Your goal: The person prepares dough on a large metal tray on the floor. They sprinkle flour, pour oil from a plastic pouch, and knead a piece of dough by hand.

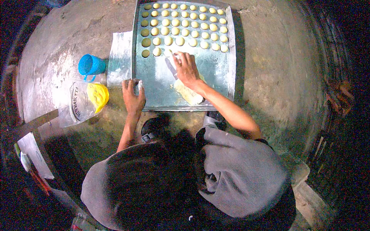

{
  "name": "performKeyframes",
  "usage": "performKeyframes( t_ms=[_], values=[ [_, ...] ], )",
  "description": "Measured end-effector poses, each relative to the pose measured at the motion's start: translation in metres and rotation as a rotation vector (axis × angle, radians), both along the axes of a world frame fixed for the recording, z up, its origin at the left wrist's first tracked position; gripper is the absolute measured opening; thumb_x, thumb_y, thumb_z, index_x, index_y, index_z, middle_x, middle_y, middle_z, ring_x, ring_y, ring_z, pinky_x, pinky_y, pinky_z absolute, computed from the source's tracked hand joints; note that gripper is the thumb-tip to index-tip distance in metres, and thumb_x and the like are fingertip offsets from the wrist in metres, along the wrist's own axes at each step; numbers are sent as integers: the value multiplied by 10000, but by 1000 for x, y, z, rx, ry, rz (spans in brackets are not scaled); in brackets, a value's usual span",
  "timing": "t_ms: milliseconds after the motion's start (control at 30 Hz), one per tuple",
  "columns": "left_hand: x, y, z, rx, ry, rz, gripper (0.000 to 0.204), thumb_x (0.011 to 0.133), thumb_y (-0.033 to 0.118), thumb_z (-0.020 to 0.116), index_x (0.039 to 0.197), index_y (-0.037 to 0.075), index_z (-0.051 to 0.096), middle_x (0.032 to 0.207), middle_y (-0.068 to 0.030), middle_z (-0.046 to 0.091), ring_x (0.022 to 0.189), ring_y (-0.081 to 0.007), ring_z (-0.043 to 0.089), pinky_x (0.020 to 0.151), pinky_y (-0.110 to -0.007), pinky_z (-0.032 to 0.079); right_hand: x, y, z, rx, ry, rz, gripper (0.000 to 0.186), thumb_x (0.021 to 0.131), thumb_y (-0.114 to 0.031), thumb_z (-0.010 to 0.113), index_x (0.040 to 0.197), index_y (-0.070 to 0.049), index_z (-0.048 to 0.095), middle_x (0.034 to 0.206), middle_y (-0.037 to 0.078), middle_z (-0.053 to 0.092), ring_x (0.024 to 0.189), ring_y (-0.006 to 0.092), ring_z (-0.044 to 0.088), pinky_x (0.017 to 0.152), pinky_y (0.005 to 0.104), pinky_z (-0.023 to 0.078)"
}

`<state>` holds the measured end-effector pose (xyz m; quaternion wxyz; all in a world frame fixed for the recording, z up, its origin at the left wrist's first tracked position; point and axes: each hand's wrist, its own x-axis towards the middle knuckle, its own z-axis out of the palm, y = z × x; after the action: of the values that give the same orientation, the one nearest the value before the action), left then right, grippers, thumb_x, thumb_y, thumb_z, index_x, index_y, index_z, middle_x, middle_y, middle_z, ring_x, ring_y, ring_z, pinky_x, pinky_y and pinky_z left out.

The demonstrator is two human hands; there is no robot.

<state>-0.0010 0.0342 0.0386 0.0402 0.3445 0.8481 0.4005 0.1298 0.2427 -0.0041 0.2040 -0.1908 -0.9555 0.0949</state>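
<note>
Rows of small round pale dough balls [175, 31] cover the far half of a metal baking tray [216, 77]. My right hand [187, 73] reaches over the tray, its fingers drawn together at the nearest row, beside a dough ball [168, 53]. Whatever lies between those fingertips is too small to make out. Under that hand are a dark flat blade [170, 68] and a pale slab of dough [189, 93] with crumbs around it. My left hand [133, 101] grips the tray's left rim, fingers outside and thumb inside; something white covers the thumb tip.
Left of the tray lie a pale flat sheet [120, 57], a blue plastic mug [91, 65] on its side and a clear plastic bag [79, 102] with a yellow piece [98, 97]. My knees are close to the tray's near edge. Concrete floor [269, 57] surrounds it.
</note>
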Motion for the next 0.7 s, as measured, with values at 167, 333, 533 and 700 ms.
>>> performKeyframes(
  t_ms=[167,333,533,700],
  values=[
    [-7,5,1,-60,43,-61,167,896,155,649,1005,32,619,1018,-152,536,953,-324,579,847,-417,473,-8,-21,-2,315,159,435,385,903,-203,538,1285,-247,530,1061,56,529,993,252,518,770,401,483],
    [-5,-1,-2,-28,9,-48,168,892,136,635,1009,18,614,993,-160,529,942,-342,563,845,-413,467,-14,-21,1,267,-11,360,455,895,-180,547,1346,-193,489,1142,74,531,1020,233,522,837,408,438],
    [-10,-3,-8,-9,-90,-33,156,914,119,586,1022,12,617,1005,-173,531,941,-360,557,844,-436,463,-23,-29,9,-101,99,-48,399,882,-137,540,1267,-38,501,1162,129,518,1031,306,525,883,448,423],
    [-4,5,-4,-6,-24,-49,150,931,103,547,1018,-2,610,1005,-188,529,949,-383,548,827,-459,451,-20,-48,-13,212,92,565,437,938,-187,473,1371,-240,485,1196,90,572,1046,276,561,861,479,481]
  ],
)
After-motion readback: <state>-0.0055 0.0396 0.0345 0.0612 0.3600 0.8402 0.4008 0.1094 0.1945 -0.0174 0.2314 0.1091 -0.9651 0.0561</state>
